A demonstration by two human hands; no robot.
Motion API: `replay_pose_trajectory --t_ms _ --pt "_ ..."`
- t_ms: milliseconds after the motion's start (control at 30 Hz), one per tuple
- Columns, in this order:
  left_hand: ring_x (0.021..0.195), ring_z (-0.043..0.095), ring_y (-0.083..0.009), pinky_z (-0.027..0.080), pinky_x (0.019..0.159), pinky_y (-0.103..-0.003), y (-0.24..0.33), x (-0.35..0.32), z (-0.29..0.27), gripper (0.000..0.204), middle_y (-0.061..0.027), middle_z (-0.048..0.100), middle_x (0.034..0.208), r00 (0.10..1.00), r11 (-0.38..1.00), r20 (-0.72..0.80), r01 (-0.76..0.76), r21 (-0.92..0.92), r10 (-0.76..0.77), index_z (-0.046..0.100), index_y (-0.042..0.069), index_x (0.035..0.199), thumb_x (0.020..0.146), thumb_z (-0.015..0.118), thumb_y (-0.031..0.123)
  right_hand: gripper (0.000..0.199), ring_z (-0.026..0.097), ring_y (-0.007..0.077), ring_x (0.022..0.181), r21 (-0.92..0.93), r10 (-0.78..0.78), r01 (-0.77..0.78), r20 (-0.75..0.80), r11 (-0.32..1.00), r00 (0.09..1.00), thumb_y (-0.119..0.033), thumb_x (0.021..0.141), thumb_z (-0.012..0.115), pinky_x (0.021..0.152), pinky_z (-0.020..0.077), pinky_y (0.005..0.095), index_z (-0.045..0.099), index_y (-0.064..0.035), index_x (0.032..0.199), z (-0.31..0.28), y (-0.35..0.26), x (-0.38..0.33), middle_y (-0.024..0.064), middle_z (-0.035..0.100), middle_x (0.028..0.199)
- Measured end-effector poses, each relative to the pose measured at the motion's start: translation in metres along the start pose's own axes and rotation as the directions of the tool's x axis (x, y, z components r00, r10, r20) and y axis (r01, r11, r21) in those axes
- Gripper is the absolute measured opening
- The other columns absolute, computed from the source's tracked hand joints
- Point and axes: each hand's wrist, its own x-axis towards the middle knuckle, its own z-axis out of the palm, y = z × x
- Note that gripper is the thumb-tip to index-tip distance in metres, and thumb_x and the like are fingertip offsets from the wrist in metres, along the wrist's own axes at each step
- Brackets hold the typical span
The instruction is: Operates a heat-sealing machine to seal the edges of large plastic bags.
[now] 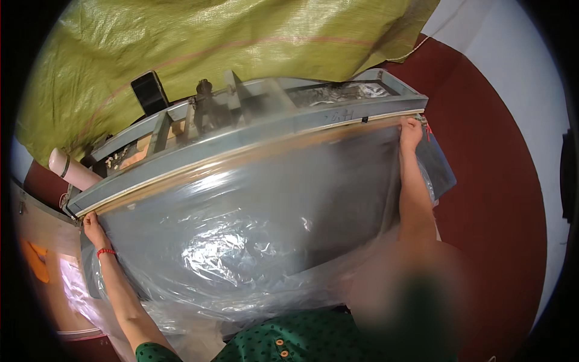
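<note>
A wide sheet of clear, shiny plastic film (220,250) spreads in front of me, its far edge along a long grey metal frame (241,136). Pale and brown strips run along the frame's near side. My left hand (93,228) is closed on the film's far left corner, close to the frame's left end; a red bracelet circles that wrist. At the far right corner, my right hand (411,134) pinches the film just below the frame's right end. The fingertips of both hands are partly hidden. The film's near part lies crumpled close to my body.
Behind the frame hangs a yellow-green woven tarp (241,36), with a dark phone (149,92) upright before it. A pink cylinder (73,170) lies at the frame's left end. An orange item (36,260) is at the left. Dark red surface (488,181) extends rightward.
</note>
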Motion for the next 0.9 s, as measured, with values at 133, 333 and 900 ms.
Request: replay_pose_trajectory --t_ms 133,333,900 --pt "0.052 0.035 -0.0031 0.029 0.046 -0.018 -0.001 0.000 -0.001 0.017 0.0061 0.042 0.061 0.999 0.999 -0.013 -0.049 -0.009 0.049 0.048 0.009 0.069 0.085 0.052 0.014 0.009 0.052 0.0117 0.049 -0.037 0.134 -0.137 -0.082 0.990 0.988 -0.010 0.083 0.054 0.039 0.0402 0.0254 0.048 -0.0027 0.084 -0.006 -0.013 0.002 0.0055 0.053 0.062" --pt "0.055 0.048 -0.0087 0.039 0.047 -0.021 -0.009 0.015 -0.023 0.006 -0.0009 0.052 0.068 0.996 0.996 -0.066 0.057 -0.072 -0.061 0.049 0.006 0.081 0.085 0.046 0.010 0.016 0.053 0.0139 0.049 0.004 0.129 -0.130 -0.122 0.992 0.984 -0.018 0.088 0.046 0.038 0.0423 0.0251 0.048 -0.0030 0.087 -0.004 -0.031 0.001 0.0072 0.055 0.067" --pt "0.073 0.050 -0.0072 0.041 0.068 -0.021 0.198 -0.158 -0.028 0.005 0.0013 0.051 0.078 0.798 0.998 0.600 -0.054 -0.023 0.057 0.051 0.005 0.084 0.083 0.048 0.001 0.029 0.059 0.0217 0.090 -0.781 -0.508 0.198 -0.173 0.593 0.844 -0.024 0.083 0.056 0.081 0.0452 0.0325 0.062 -0.0042 0.103 -0.207 -0.092 0.015 0.0140 0.062 0.102"
